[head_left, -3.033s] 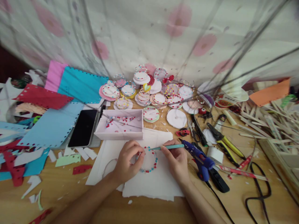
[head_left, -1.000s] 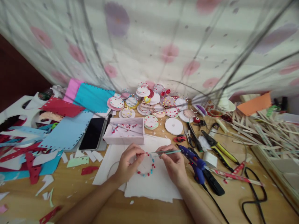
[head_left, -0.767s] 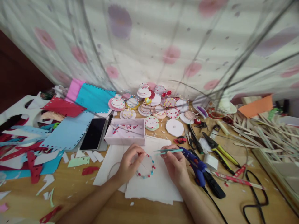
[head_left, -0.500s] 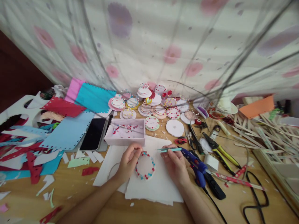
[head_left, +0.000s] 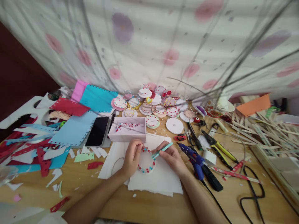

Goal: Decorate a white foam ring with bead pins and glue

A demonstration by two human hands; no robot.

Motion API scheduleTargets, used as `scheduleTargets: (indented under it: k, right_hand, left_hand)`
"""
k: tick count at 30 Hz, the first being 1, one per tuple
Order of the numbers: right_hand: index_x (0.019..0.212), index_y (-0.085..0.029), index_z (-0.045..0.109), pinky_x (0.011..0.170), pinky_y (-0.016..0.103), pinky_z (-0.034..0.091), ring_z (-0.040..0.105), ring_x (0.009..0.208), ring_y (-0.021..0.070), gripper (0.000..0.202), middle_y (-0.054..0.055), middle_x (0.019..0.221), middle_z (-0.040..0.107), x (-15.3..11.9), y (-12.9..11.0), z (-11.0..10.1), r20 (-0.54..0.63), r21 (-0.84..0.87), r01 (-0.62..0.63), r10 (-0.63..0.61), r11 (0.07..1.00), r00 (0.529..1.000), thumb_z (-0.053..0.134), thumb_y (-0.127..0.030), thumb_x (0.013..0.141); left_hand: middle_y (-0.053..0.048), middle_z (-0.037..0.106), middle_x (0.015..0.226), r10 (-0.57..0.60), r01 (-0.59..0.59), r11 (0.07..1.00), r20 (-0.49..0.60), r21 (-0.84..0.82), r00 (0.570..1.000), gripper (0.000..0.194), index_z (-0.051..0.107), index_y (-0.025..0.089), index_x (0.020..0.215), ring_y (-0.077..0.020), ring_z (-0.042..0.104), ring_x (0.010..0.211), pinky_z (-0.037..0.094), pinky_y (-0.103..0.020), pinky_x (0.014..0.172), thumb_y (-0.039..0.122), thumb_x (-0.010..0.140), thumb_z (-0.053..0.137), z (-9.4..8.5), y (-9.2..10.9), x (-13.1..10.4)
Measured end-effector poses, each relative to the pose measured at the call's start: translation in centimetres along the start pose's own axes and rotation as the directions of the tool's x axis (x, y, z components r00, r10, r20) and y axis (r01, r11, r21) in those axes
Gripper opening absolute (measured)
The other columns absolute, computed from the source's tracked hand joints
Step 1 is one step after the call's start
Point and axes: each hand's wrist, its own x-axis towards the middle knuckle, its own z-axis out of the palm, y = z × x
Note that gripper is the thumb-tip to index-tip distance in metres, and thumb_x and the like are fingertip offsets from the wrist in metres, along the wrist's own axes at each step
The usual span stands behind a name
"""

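A ring with red and blue beads (head_left: 146,170) is held upright over white paper sheets (head_left: 158,183). My left hand (head_left: 133,155) pinches the ring at its upper left. Between the fingers of my right hand (head_left: 170,155) are light-blue tweezers (head_left: 163,149), their tips at the right side of the ring. Behind my left hand stands an open pale pink box (head_left: 127,137) with small red and blue beads inside. A thin plain ring (head_left: 116,165) lies on the paper left of my left hand.
Decorated paper discs (head_left: 153,121) cluster at the back. On the right lie a blue glue gun (head_left: 197,163), yellow-handled pliers (head_left: 220,152), a black cable and wooden sticks (head_left: 259,132). A phone (head_left: 97,132), coloured sheets (head_left: 72,129) and scraps are on the left.
My right hand has moved left, bringing the tweezers to the ring and tilting them. My left hand still holds the ring. The camera view has shifted slightly.
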Motion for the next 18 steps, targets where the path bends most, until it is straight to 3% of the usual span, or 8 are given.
scheduleTargets:
  k: [3,7,10,14,18]
  right_hand:
    - [0.086,-0.021,0.063,0.079,0.038,0.049,0.065,0.078,0.0196,0.020,0.004,0.082,0.068,0.0,-0.6,-0.1,0.039,-0.085,0.006,-0.003,0.996,0.999,0.069,-0.038,0.079]
    - [0.080,-0.020,0.066,0.072,0.031,0.049,0.061,0.074,0.0172,0.020,0.002,0.077,0.065,0.1,-0.9,0.1,-0.014,-0.187,0.037,-0.040,0.982,0.999,0.071,-0.039,0.077]
    - [0.082,-0.020,0.065,0.074,0.033,0.049,0.062,0.075,0.0179,0.020,0.003,0.078,0.065,0.0,-0.7,0.0,-0.023,-0.170,0.029,-0.033,0.985,0.999,0.071,-0.039,0.077]
    - [0.085,-0.021,0.064,0.079,0.037,0.050,0.063,0.085,0.0209,0.020,0.006,0.087,0.067,-0.2,-0.4,-0.4,-0.023,-0.098,0.003,-0.006,0.995,1.000,0.071,-0.038,0.077]
    - [0.086,-0.021,0.065,0.082,0.039,0.050,0.062,0.092,0.0228,0.018,0.007,0.092,0.066,-0.3,-0.6,-0.6,-0.051,-0.110,0.000,-0.006,0.994,0.999,0.071,-0.036,0.078]
  left_hand:
    - [-0.006,0.053,0.094,0.043,-0.043,0.999,0.010,0.004,0.999,0.016,0.052,0.020,0.095,-0.0169,0.057,0.088,0.049,-0.033,0.083,0.029,0.098,0.039,0.1,0.2,-0.1]
    - [-0.006,0.053,0.094,0.043,-0.043,0.999,-0.012,0.030,0.999,0.020,0.050,0.020,0.095,-0.0172,0.057,0.089,0.047,-0.033,0.085,0.032,0.098,0.035,-0.2,0.6,0.2]
    - [-0.005,0.053,0.091,0.085,-0.071,0.991,-0.123,0.117,0.989,0.020,0.050,0.021,0.092,-0.0180,0.054,0.090,0.044,-0.033,0.086,0.035,0.098,0.037,-1.5,1.2,1.1]
    - [-0.001,0.050,0.078,0.138,-0.082,0.973,-0.260,0.215,0.956,0.027,0.047,0.021,0.080,-0.0164,0.051,0.077,0.042,-0.028,0.074,0.035,0.099,0.033,-4.0,2.2,2.4]
    - [0.001,0.046,0.067,0.234,-0.142,0.925,-0.233,0.354,0.944,0.031,0.044,0.021,0.071,-0.0162,0.048,0.067,0.040,-0.029,0.068,0.031,0.098,0.034,-5.7,2.5,3.1]
